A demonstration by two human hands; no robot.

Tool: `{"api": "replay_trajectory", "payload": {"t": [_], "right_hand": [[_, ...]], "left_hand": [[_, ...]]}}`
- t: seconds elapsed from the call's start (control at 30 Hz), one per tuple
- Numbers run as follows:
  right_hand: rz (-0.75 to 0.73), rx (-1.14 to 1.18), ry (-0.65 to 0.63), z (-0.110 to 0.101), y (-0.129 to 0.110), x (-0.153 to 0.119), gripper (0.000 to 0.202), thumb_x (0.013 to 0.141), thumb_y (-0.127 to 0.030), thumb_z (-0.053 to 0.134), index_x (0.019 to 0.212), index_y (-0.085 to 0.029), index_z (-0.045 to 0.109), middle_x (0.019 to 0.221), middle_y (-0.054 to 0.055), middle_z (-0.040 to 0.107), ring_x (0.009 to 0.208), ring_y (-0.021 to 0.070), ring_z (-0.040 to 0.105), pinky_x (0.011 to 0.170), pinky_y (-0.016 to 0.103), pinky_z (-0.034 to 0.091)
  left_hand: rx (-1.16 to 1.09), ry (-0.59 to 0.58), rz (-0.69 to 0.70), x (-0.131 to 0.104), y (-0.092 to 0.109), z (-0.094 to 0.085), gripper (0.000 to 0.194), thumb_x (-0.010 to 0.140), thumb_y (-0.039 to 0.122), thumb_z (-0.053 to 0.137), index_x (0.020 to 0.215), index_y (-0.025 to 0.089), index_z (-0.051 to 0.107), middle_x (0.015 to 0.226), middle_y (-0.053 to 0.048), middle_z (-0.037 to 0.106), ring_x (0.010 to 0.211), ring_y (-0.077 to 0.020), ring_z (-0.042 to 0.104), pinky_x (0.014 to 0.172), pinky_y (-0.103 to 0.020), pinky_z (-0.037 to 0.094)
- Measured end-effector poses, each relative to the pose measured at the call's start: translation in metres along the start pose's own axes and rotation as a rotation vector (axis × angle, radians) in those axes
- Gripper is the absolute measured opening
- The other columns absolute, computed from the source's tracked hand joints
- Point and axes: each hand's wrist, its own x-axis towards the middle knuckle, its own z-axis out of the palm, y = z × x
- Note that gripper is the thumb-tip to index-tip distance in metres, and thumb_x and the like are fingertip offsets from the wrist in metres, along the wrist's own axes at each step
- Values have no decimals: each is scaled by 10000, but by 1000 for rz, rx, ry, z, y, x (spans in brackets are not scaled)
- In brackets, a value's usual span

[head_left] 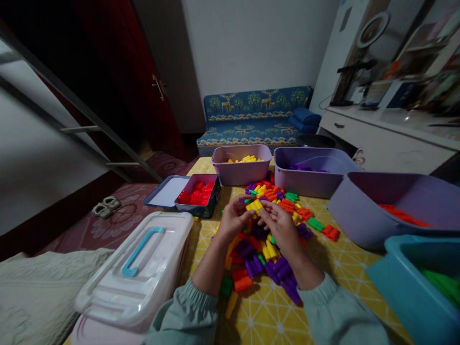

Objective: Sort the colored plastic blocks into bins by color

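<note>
Between my two hands, a little above the heap, is a yellow building block (254,207). My left hand (235,218) pinches it from the left, and my right hand (279,221) grips its right side with the fingertips. Beneath both hands spreads a heap of loose plastic blocks in purple, red, orange, yellow and green. Purple blocks (282,270) lie closest to my right wrist. An orange block (241,280) rests near my left forearm. My hands and forearms hide part of the heap.
Behind the heap stand a pink bin (241,178) with yellow blocks and a purple bin (305,184) with purple ones. At right are a bin (354,218) with orange pieces and a teal bin (402,287) with green. A lidded box (143,268) and a tin (204,211) of red blocks sit left.
</note>
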Motion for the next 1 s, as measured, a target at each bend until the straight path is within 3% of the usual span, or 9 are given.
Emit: {"api": "replay_trajectory", "payload": {"t": [0.1,0.2,0.37,0.47,0.6,0.7,0.83,0.9,1.0], "right_hand": [[49,21,2,-2,1,2,456,730,-455,682,1064,-152,619,832,52,686,554,125,606,441,218,441],[117,99,37,-6,0,5,425,629,-417,750,933,-149,623,736,29,669,550,133,613,434,215,460],[103,241,170,-12,-21,17,422,626,-337,764,985,-186,600,662,-23,642,542,131,621,452,215,510],[115,315,185,-8,-53,45,332,704,-192,684,1027,-198,604,693,-33,652,504,108,619,457,207,521],[138,442,200,10,-99,104,152,799,-56,558,906,-163,568,664,-20,649,529,91,634,538,205,550],[75,512,128,24,-114,134,137,829,-36,539,858,-169,525,706,-5,669,643,97,672,640,225,568],[82,302,88,24,-91,124,102,810,-87,579,872,-169,576,758,9,680,706,117,677,670,250,564],[26,33,59,13,-66,103,113,780,-149,621,890,-169,638,822,32,701,749,151,678,685,290,565],[-101,-407,-14,-11,-30,69,141,719,-146,647,846,-163,705,860,70,731,816,207,680,827,373,540]], "left_hand": [[-6,-49,-43,-2,4,3,684,624,356,849,1220,169,571,931,-87,718,671,-141,656,579,-210,498],[10,-40,-67,-2,4,3,672,621,371,848,1206,162,591,983,-100,712,650,-132,654,576,-219,514],[-42,164,-70,4,-7,-8,563,671,474,784,1096,132,643,883,-83,723,627,-120,652,582,-219,517],[-86,268,-71,6,-12,-15,493,650,456,794,986,121,663,818,-66,723,639,-121,654,587,-211,510],[-85,265,-67,6,-14,-16,429,644,393,801,949,117,681,801,-58,723,643,-124,653,604,-219,514],[-60,261,-66,6,-14,-16,388,659,355,790,947,114,691,795,-62,726,643,-132,656,615,-234,523],[-65,273,-74,9,-18,-18,333,682,316,769,937,116,696,786,-63,728,647,-142,664,615,-242,537],[-52,279,-72,10,-20,-19,301,690,294,760,928,119,702,780,-60,729,645,-144,666,624,-249,546],[-29,276,-68,10,-21,-18,265,701,261,746,925,125,709,797,-61,734,643,-139,669,642,-252,555]]}}
